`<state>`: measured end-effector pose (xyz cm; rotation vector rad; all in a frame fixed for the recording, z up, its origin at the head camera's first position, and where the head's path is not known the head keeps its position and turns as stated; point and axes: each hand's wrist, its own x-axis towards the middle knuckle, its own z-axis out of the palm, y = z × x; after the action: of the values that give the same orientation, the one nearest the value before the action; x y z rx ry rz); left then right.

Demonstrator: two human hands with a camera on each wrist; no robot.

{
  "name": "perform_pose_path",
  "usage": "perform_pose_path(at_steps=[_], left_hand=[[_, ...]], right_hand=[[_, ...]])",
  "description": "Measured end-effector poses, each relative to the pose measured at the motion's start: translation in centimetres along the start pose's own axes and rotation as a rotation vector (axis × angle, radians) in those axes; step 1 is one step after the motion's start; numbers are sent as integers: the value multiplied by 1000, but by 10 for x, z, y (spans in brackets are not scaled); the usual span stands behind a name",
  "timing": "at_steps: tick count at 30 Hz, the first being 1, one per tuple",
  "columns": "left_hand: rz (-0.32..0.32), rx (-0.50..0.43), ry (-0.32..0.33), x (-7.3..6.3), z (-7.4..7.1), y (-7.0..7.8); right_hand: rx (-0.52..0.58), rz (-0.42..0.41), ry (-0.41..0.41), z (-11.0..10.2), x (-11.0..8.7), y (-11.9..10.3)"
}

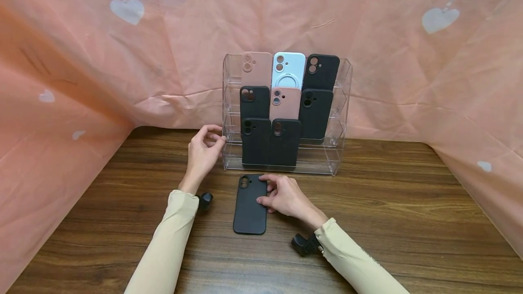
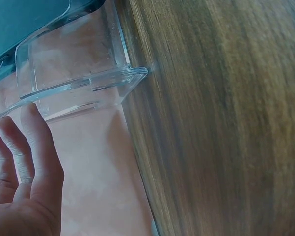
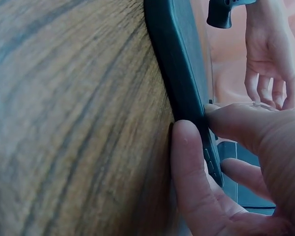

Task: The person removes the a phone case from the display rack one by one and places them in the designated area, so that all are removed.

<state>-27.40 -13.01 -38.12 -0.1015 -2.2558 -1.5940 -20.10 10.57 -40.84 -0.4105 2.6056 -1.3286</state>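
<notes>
On the brown wooden table (image 1: 388, 217), your right hand (image 1: 286, 196) pinches one flat black phone case (image 1: 250, 212); your left hand (image 1: 204, 149), fingers relaxed, touches the clear plastic tiered rack (image 1: 318, 155), where stand five black cases (image 1: 316, 115), two pink cases (image 1: 256, 78), one white case (image 1: 294, 66).

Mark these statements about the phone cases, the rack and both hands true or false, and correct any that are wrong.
1. The right-hand grip holds the lying black case by its edge. True.
2. The lying black case's camera opening points away from the clear rack. False: it is at the end nearer the rack.
3. The left-hand grip is at the left side of the clear rack. True.
4. The top row has a white case between a pink case and a black one. True.
5. Every case on the rack is black. False: two are pink and one is white.
6. The bottom row holds three cases. False: it holds two.
</notes>
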Motion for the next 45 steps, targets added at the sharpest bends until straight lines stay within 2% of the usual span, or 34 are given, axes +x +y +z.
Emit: perform_pose_path(at_steps=[11, 24, 28, 34, 45], left_hand=[[4, -1, 5, 1, 0, 0], [6, 1, 0, 1, 0, -2], [7, 1, -2, 1, 0, -1], [12, -5, -3, 0, -1, 0], [13, -3, 3, -1, -1, 0]], right_hand=[[-56, -20, -25, -1, -1, 0], [25, -33, 45, -9, -5, 7], [1, -57, 100, -19, -8, 8], [-22, -105, 238, -35, -8, 11], [47, -115, 415, -63, -3, 9]])
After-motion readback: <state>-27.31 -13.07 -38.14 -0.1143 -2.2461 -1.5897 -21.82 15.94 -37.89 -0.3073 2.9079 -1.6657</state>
